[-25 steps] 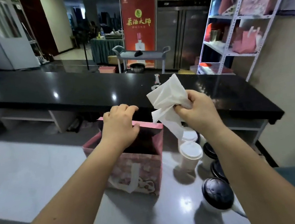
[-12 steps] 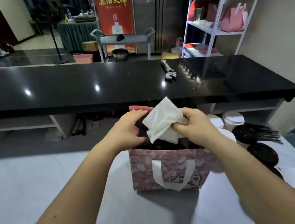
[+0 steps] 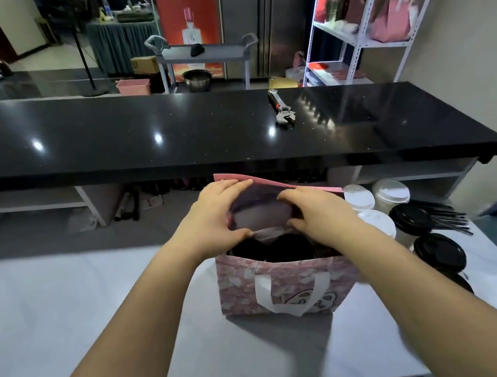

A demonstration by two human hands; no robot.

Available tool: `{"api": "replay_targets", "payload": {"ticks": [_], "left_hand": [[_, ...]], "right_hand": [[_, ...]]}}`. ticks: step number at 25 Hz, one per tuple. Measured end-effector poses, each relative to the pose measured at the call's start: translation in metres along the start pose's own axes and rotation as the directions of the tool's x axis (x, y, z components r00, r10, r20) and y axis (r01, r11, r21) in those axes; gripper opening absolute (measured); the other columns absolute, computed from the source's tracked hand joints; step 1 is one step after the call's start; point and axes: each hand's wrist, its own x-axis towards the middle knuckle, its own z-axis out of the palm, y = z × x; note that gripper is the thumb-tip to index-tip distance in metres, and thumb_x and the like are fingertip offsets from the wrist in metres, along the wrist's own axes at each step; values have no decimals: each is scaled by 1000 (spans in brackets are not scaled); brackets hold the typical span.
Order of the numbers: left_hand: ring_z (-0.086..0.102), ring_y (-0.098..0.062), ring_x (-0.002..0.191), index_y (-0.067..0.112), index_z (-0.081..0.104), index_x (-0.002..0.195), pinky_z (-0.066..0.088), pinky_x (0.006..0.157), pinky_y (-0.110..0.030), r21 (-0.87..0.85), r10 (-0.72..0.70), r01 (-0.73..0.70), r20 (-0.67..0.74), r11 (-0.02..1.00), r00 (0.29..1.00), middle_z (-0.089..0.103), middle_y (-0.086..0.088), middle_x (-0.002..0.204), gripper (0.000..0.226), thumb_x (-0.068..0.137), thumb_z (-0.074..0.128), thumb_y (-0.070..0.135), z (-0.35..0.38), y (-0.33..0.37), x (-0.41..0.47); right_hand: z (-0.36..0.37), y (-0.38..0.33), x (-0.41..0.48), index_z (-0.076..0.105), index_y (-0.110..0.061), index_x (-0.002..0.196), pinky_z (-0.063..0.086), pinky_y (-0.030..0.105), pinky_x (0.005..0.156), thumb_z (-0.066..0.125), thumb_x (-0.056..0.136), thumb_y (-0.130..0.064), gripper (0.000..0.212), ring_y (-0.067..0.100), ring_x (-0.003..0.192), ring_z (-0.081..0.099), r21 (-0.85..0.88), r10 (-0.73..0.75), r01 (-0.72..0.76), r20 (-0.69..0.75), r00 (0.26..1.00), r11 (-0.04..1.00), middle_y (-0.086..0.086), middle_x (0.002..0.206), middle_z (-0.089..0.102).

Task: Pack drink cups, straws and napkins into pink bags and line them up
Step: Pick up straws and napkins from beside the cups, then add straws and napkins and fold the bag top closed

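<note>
A pink patterned bag (image 3: 283, 278) with white handles stands open on the white table (image 3: 100, 316). Inside it I see the dark lids of two cups (image 3: 292, 245). My left hand (image 3: 213, 217) holds the bag's far rim at its left side, fingers over the edge. My right hand (image 3: 319, 214) pinches a white napkin (image 3: 260, 218), blurred, low inside the bag's mouth against the far wall. Straws inside the bag are not visible.
Right of the bag stand white-lidded cups (image 3: 359, 196) and black-lidded cups (image 3: 439, 252), with black straws (image 3: 444, 214) lying behind them. A wrench (image 3: 283, 112) lies on the black counter (image 3: 109, 136) beyond. A white shelf (image 3: 392, 17) at the back right holds more pink bags.
My right hand has carried the napkin from above the bag down into its mouth. My left hand stayed on the bag's far rim. The view tilted down and closer.
</note>
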Motion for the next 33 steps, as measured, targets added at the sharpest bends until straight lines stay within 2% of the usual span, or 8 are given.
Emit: {"api": "replay_targets", "payload": {"ticks": [4, 7, 12, 17, 21, 26, 30, 33], "left_hand": [[47, -15, 117, 21, 60, 127, 36, 104, -27, -78, 43, -69, -295, 995, 955, 59, 5, 118, 55, 75, 78, 16, 9, 1, -8], [60, -11, 99, 23, 70, 109, 49, 90, -30, -249, -84, -52, -503, 967, 860, 66, 7, 100, 32, 78, 77, 17, 20, 1, -19], [67, -18, 100, 27, 68, 111, 55, 89, -37, -737, -416, 47, -326, 674, 849, 70, 1, 108, 41, 79, 67, 54, 38, -19, -59], [66, -17, 104, 23, 64, 118, 55, 81, -27, -850, -358, 2, -220, 527, 907, 67, -3, 118, 61, 67, 81, 51, 58, -27, -87], [69, -19, 98, 23, 72, 110, 56, 79, -26, -864, -387, 78, -141, 498, 911, 73, -6, 106, 40, 71, 80, 18, 72, -18, -81], [70, -11, 86, 31, 79, 84, 54, 68, -18, -846, -469, 68, -225, 529, 854, 75, 3, 92, 16, 74, 73, 21, 74, -11, -78], [47, -7, 128, 34, 78, 82, 48, 94, -31, -730, -420, 95, -277, 677, 864, 50, 18, 137, 13, 70, 80, 28, 67, -18, -71], [29, -8, 142, 31, 79, 80, 33, 111, -50, -739, -399, 165, -150, 653, 905, 31, 29, 149, 15, 66, 83, 34, 57, -27, -59]], "right_hand": [[-14, 12, -23, 65, -36, 108, 50, 25, 81, 70, 84, -19, 30, 4, 89, 62, 378, -55, 67, -44, 998, 923, -17, 93, 68], [-16, 38, -52, 71, -33, 98, 50, 15, 77, 73, 83, -12, 25, 5, 84, 67, 704, 84, 117, -245, 966, 700, -13, 89, 72], [20, 92, -95, 74, -28, 98, 54, 32, 85, 69, 81, -23, 18, 22, 95, 68, 931, 395, 110, -252, 884, 348, 3, 100, 73], [46, 94, -110, 64, -22, 121, 52, 26, 88, 69, 77, -8, 46, 17, 112, 62, 992, 95, -29, 17, 995, 124, 3, 124, 66], [58, 67, -100, 66, -16, 119, 53, 29, 84, 73, 79, -4, 43, 16, 103, 65, 994, 160, -86, 73, 984, 71, 6, 115, 70], [70, 47, -89, 69, -15, 90, 56, 27, 73, 58, 90, -7, 13, 16, 85, 64, 997, 388, -53, 26, 922, 60, 2, 89, 72], [73, 46, -80, 61, -20, 84, 49, 37, 79, 54, 93, -11, 14, 21, 87, 55, 993, 383, 0, -45, 923, 117, 12, 94, 57], [73, 57, -66, 67, -5, 90, 46, 33, 96, 57, 91, 1, 11, 13, 118, 52, 976, 415, 16, -107, 903, 215, 4, 132, 50]]}}
